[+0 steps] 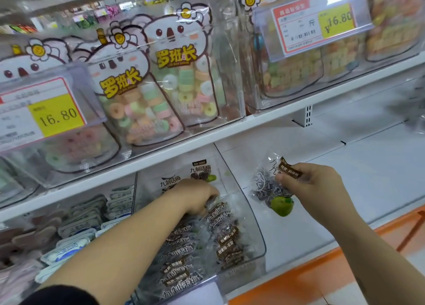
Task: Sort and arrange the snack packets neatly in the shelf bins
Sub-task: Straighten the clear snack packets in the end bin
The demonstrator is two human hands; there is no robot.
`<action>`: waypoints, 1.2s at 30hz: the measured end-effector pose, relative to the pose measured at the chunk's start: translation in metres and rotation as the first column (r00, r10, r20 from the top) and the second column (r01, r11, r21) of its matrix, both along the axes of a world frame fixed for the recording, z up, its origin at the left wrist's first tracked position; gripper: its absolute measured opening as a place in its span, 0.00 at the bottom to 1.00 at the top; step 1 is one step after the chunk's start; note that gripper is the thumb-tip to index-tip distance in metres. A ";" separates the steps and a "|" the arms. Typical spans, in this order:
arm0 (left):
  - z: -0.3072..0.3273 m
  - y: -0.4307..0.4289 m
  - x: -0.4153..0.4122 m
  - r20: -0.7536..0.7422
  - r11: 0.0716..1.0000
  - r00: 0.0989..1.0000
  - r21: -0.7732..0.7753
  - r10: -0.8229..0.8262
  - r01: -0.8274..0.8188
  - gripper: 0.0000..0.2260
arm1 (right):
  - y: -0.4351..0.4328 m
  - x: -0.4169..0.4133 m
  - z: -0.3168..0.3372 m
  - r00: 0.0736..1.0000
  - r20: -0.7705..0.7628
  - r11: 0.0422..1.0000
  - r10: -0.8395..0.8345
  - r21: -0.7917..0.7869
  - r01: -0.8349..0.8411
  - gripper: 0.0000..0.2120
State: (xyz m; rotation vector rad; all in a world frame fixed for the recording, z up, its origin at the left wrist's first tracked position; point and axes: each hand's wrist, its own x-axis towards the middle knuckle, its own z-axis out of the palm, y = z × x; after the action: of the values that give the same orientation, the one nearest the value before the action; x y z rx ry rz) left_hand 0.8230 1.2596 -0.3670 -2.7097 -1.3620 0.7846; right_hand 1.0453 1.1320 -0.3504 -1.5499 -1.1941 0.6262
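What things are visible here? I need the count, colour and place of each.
plum packets: many, brown, in clear bin
clear bin: one, transparent, lower shelf
held packet: one, clear with green print, right of bin
white packets: many, white-blue, lower shelf, left
koala candy bags: at least three, pastel rings, upper shelf
price tags: two, yellow-red, upper shelf
left hand: in the bin, on plum packets, grip hidden
right hand: pinches held packet

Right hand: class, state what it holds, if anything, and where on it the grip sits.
The right hand pinches a clear plum packet by its brown top strip; the rest hangs below the grip.
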 end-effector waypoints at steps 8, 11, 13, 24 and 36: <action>0.000 -0.007 0.019 -0.301 0.979 0.935 0.028 -0.185 0.202 0.20 | 0.001 -0.004 0.001 1.000 -0.015 1.000 0.011 -0.010 -0.011 0.04; -0.004 -0.001 0.009 -0.152 0.981 0.972 0.038 -0.181 0.189 0.11 | 0.000 -0.004 0.003 1.000 -0.019 1.000 0.019 -0.009 -0.019 0.03; 0.004 0.003 -0.001 0.049 0.996 0.995 0.043 -0.086 0.084 0.05 | 0.000 -0.003 0.003 0.999 -0.024 1.000 0.020 -0.008 -0.021 0.03; 0.035 0.002 -0.023 0.679 0.942 0.660 -0.156 0.321 -0.297 0.10 | 0.000 -0.001 0.004 0.999 -0.041 1.000 0.022 0.003 -0.022 0.04; 0.042 -0.005 -0.026 0.905 0.926 0.399 0.013 0.149 -0.376 0.06 | 0.001 -0.002 0.007 0.999 -0.032 1.000 0.017 -0.005 -0.018 0.04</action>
State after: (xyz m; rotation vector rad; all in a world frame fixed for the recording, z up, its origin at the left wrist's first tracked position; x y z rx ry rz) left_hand 0.7972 1.2542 -0.3252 -2.7563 -1.8638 -1.0340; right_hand 1.0431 1.1333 -0.3429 -1.5300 -1.1841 0.6638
